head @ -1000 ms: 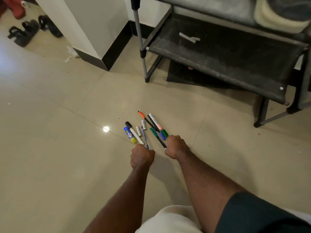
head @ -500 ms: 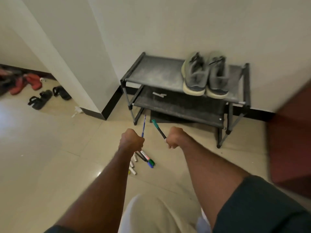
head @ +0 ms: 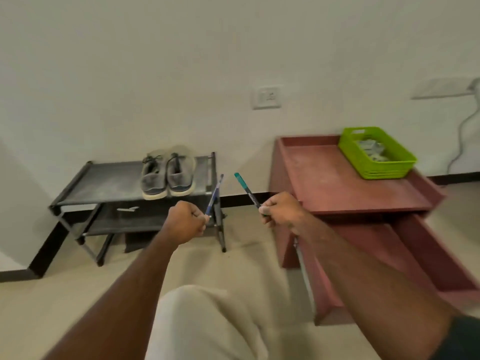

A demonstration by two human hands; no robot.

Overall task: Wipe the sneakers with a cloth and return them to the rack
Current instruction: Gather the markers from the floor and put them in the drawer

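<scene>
From where I sit, the wiping itself looks either finished or not begun — I cannot tell which. The pair of grey fabric sneakers with pale soles [head: 167, 175] stands side by side on the top shelf of the black metal-framed shoe rack [head: 109, 183], left of the frame's centre, toes towards me. So they are on the rack, but I see no cloth anywhere in view, and nothing on the shoes tells me whether they have been cleaned.

Neither hand is on the task's things. My left hand [head: 185, 222], at centre frame, is curled round the lower end of a slim blue pen [head: 214, 194] that points up and away. My right hand [head: 281, 210], just right of centre, pinches the lower end of a black pen with a teal cap [head: 245, 188], tilted up and to the left. Both pens hang in the air, well apart from the sneakers.

To the right stands a dark red wooden cabinet [head: 337, 178] with a drawer pulled open; a lime-green plastic basket [head: 376, 154] sits on its top, upper right. I judge the pens need putting down somewhere before any wiping can happen.
</scene>
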